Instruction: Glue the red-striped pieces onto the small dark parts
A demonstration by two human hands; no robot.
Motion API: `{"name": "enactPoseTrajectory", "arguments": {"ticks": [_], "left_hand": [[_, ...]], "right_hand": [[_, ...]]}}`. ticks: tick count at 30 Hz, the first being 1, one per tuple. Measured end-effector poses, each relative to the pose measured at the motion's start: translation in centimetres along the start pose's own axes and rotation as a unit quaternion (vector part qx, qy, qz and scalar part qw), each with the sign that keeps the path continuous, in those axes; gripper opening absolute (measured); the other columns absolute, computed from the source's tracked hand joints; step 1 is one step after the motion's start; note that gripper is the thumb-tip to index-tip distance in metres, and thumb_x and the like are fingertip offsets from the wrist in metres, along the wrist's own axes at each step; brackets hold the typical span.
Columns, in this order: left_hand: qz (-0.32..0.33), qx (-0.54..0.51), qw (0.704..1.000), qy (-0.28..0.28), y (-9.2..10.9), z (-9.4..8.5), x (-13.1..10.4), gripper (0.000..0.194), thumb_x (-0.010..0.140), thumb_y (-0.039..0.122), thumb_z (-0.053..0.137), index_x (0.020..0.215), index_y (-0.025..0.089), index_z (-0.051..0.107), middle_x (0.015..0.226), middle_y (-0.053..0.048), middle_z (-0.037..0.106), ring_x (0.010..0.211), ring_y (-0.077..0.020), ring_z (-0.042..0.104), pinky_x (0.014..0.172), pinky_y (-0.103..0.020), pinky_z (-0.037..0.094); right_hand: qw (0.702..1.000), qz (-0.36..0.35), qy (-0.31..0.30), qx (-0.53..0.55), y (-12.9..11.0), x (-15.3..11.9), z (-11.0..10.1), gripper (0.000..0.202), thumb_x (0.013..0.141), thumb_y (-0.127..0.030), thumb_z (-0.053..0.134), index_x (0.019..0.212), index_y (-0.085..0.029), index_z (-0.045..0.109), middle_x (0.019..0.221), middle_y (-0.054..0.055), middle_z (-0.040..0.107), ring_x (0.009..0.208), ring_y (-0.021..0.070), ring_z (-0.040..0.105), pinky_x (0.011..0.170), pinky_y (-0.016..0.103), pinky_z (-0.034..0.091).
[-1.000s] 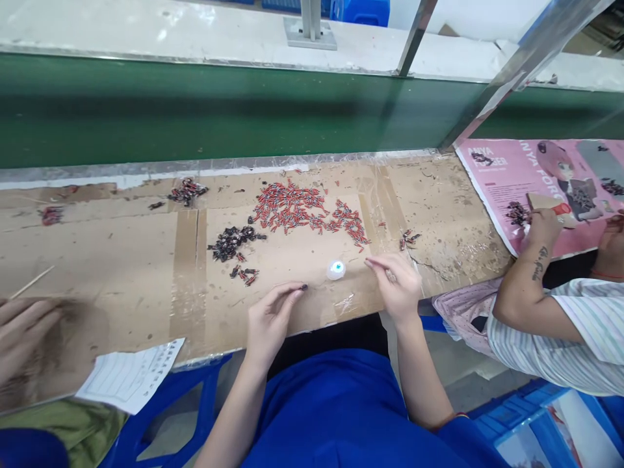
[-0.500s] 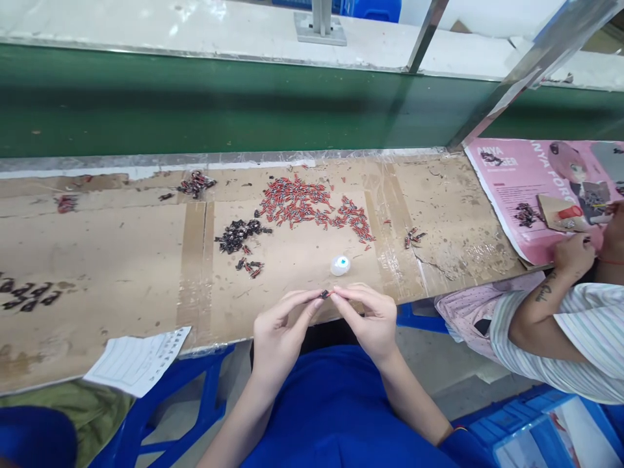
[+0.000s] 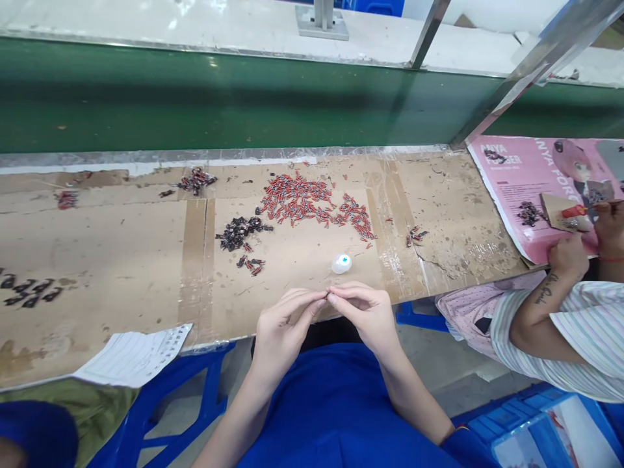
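Note:
My left hand and my right hand meet fingertip to fingertip at the table's near edge, both in a pinch. The small black part in my left fingers and the small red-tipped part in my right are almost wholly covered by the fingertips now. Just beyond my hands stands a small round whitish container with a blue spot on top. Farther off lies a spread pile of small red-and-metal parts. To its left is a heap of small black parts, with a few red-and-black pieces nearer me.
Cardboard covers the table. A paper sheet overhangs its front edge at left. More black parts lie far left, and a small red-black cluster lies right. A co-worker's hands work over a pink poster.
My fingertips have closed together, and the black and red parts between them have gone from sight. The co-worker's hands at right have shifted slightly.

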State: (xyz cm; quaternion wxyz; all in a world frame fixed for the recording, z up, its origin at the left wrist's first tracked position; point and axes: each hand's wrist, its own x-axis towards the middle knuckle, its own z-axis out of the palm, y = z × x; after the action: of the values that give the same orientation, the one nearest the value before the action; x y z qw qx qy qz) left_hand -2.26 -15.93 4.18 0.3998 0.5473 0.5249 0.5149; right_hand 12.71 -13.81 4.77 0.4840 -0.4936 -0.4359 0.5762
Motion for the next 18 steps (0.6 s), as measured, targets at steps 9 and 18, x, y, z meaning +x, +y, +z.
{"name": "enactPoseTrajectory", "arguments": {"ticks": [9, 18], "left_hand": [[-0.1, -0.018, 0.995, 0.011, -0.1, 0.4, -0.3, 0.014, 0.08, 0.03, 0.069, 0.085, 0.019, 0.076, 0.084, -0.005, 0.077, 0.08, -0.019, 0.073, 0.076, -0.028, 0.06], [-0.136, -0.056, 0.989, 0.001, 0.3, -0.2, -0.1, 0.016, 0.076, 0.033, 0.071, 0.081, 0.017, 0.074, 0.08, -0.006, 0.077, 0.076, -0.0197, 0.074, 0.073, -0.028, 0.06]], "right_hand": [[0.997, 0.025, -0.044, 0.054, 0.3, 0.5, -0.5, 0.014, 0.064, -0.033, 0.087, 0.076, -0.028, 0.081, 0.077, 0.001, 0.078, 0.075, 0.017, 0.074, 0.071, 0.03, 0.062], [0.998, 0.017, -0.049, 0.045, 1.8, 0.4, 0.5, 0.023, 0.067, -0.04, 0.085, 0.082, -0.024, 0.08, 0.079, 0.003, 0.079, 0.074, 0.0196, 0.076, 0.071, 0.033, 0.064]]}}
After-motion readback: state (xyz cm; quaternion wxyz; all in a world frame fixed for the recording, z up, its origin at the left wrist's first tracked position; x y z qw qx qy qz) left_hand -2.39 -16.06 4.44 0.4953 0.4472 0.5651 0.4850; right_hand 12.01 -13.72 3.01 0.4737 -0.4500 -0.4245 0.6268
